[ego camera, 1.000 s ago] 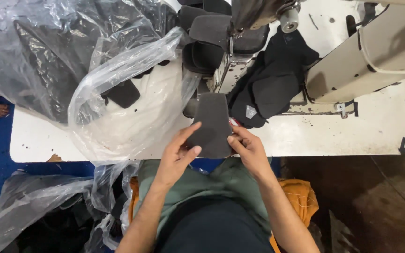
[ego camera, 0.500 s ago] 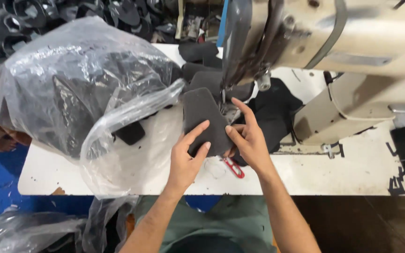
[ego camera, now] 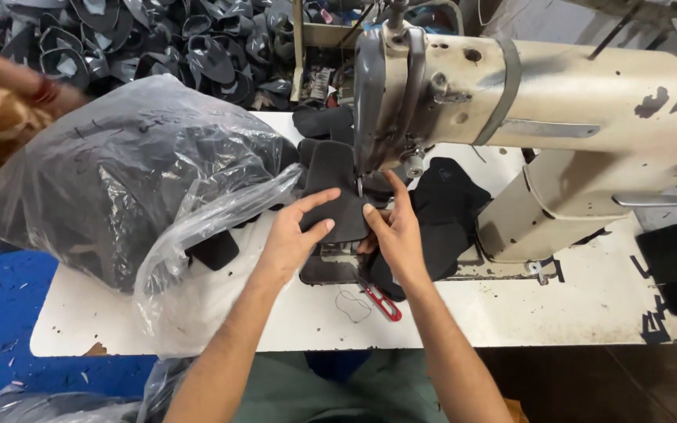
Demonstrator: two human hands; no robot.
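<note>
Hands press 1 dark fabric piece (ego camera: pixel 331 188) flat under the head of the cream sewing machine (ego camera: pixel 542 117), toward the far edge of the white surface (ego camera: pixel 511 313). The left hand (ego camera: pixel 291 235) lies on the piece's near left part, fingers spread and flat. The right hand (ego camera: pixel 393 231) pins its near right edge, fingers extended beside the needle. Red snips (ego camera: pixel 381 301) lie just nearer, by the near edge. A clear plastic bag (ego camera: pixel 119 180) of dark pieces fills the surface's left end.
</note>
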